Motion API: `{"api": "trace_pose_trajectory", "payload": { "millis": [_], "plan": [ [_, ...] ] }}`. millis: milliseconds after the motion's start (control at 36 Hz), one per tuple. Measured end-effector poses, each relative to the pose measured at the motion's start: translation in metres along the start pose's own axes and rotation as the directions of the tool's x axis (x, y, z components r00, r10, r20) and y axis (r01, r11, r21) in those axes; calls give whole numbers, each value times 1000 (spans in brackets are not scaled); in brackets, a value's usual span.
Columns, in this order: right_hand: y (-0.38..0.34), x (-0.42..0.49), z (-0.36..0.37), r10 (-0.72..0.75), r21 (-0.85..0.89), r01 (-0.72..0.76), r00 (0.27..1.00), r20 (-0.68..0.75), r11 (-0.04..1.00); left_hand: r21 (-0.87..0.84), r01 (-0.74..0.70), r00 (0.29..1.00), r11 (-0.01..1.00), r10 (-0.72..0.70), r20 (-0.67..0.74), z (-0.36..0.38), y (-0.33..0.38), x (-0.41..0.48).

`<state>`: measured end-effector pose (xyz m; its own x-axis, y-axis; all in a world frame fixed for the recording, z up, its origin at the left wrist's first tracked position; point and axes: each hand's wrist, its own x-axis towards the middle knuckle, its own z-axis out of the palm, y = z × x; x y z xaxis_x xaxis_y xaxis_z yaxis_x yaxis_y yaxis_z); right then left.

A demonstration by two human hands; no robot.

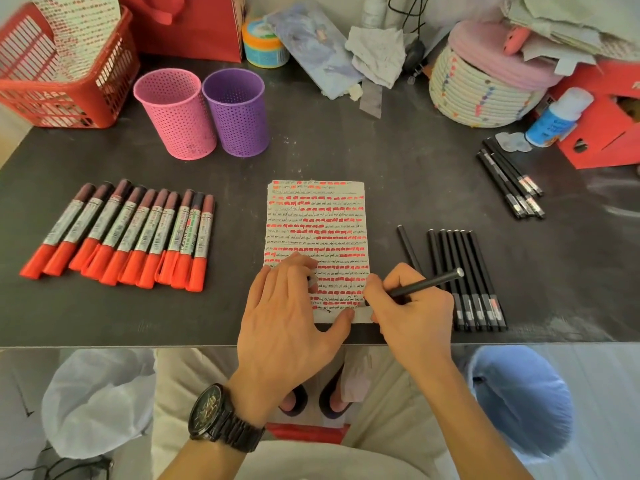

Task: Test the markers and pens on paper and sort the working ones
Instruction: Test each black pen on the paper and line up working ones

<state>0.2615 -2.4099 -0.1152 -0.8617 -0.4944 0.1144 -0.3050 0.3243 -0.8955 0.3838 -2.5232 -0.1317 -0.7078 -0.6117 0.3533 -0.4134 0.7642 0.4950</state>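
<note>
Head view: black pen pinched in right hand fingers, tip seemingly down-left on paper; left hand fingers spread.

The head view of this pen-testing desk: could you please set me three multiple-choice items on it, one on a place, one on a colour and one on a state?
1. Where do the red-capped markers lie relative to the paper?
A) to its left
B) to its right
C) on top of it

2. What colour is the perforated cup standing right of the pink cup?
A) black
B) red
C) purple

3. What is the right hand doing?
A) lying flat and empty
B) gripping a black pen
C) pulling off a cap

Key:
1 A: the markers lie in a row left of the sheet.
2 C: its wall is purple.
3 B: the fingers curl round the pen, its tip at the paper's lower edge.
</note>
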Motion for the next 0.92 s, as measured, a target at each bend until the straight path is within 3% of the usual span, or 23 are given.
{"api": "trace_pose_trajectory", "payload": {
  "millis": [694,917],
  "plan": [
    [-2,1,-2,-39,-29,39,999,-4,999,-13,0,1000,1000,0,16,1,-2,0],
    [-12,-3,-3,-25,41,29,994,-109,999,-51,5,999,999,-2,46,-5,0,-1]
  ]
}}
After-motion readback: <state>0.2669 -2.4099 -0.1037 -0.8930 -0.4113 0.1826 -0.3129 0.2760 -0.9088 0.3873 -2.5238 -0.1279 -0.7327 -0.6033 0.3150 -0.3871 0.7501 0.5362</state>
